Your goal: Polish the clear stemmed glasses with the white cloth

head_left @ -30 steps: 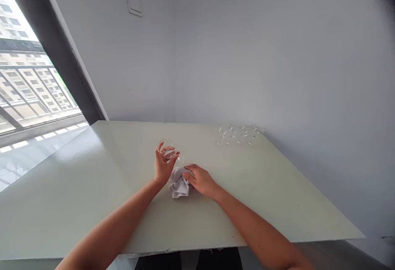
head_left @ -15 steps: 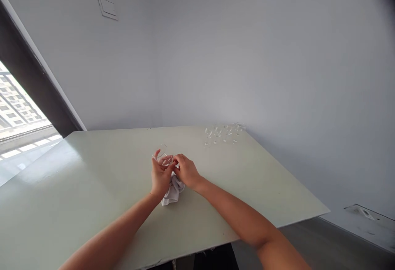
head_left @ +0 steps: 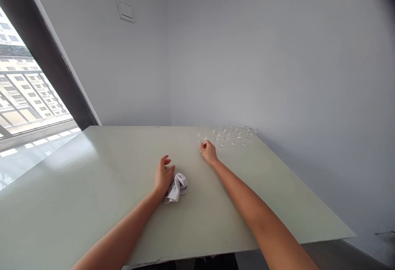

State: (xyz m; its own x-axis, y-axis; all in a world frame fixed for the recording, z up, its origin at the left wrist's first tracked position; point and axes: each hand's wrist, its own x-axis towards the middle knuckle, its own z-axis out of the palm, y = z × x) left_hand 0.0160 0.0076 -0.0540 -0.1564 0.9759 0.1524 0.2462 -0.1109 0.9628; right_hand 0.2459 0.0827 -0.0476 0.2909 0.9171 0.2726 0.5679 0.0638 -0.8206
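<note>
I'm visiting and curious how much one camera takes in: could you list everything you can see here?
table: one, pale green, filling the lower middle of the view
glasses: several, exact count hard to tell, clear, stemmed, grouped at the table's far edge
cloth: one, white, crumpled, on the table
wall: pale grey, behind the table
wall plate: one, white, high on the wall
window: one, dark frame, far left, buildings outside
floor: grey, lower right
left hand: one, open, at the cloth
right hand: one, touching the nearest glass
arms: two, bare, reaching across the table
</note>
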